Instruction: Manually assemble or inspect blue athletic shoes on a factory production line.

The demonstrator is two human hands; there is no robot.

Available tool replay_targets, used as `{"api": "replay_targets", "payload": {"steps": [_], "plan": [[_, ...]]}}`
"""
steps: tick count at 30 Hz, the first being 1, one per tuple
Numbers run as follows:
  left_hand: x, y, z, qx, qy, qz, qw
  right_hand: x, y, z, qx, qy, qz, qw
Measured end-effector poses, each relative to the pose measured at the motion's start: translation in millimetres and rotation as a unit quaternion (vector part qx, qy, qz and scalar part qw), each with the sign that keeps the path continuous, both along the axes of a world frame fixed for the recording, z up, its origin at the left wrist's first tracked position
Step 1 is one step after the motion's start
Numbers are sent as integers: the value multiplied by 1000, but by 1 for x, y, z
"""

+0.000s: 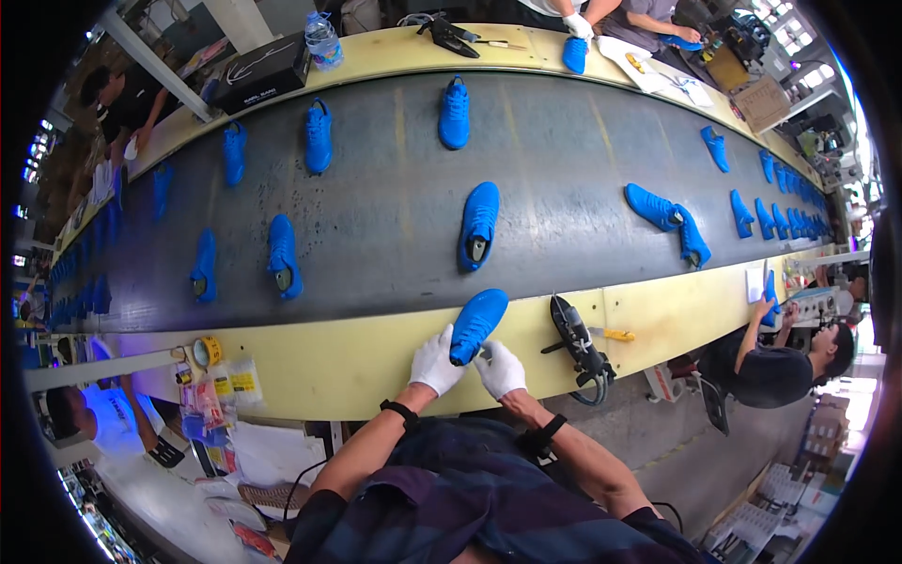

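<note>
Blue shoe (479, 320) slanted toe-up and rightward at lower centre

The shoe was just below the middle of the frame, in front of the pale yellow surface (357, 368); whether it rested there could not be told. Its long axis ran from lower left to upper right, steeper than flat, with the toe at the upper end and the heel toward the person. The gloved left hand (437, 363) gripped its left side near the heel. The gloved right hand (501, 369) had curled fingers close by the heel's right side; whether they pinched anything could not be told. Above, on the dark belt (376, 202), another shoe (480, 224) also pointed its toe upward. Right of centre lay a black tool (579, 344) and a yellow-handled knife (615, 334).
</note>
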State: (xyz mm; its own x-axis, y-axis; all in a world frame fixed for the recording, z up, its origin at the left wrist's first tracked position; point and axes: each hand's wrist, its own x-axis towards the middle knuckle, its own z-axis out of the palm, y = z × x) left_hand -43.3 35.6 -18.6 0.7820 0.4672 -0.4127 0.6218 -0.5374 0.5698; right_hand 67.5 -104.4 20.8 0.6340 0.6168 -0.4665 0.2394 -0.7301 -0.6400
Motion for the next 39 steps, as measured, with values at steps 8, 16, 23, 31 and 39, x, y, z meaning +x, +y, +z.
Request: {"api": "replay_targets", "payload": {"steps": [8, 16, 23, 31, 39], "plan": [[-6, -21, -13, -18, 25, -1, 1000, 6, 51, 1, -52, -138, 332, 932], [-22, -35, -57, 79, 2, -15, 997, 1, 77, -28, -173, -53, 297, 938], [-11, -33, -91, 16, 125, -55, 990, 9, 38, -15, -59, -104, 292, 949], [2, -40, -96, 20, 81, -24, 996, 3, -4, -17, 41, -147, 186, 971], [-1, -36, -116, -26, 52, 36, 998, -9, -14, -37, 126, 23, 13, 992]]}}
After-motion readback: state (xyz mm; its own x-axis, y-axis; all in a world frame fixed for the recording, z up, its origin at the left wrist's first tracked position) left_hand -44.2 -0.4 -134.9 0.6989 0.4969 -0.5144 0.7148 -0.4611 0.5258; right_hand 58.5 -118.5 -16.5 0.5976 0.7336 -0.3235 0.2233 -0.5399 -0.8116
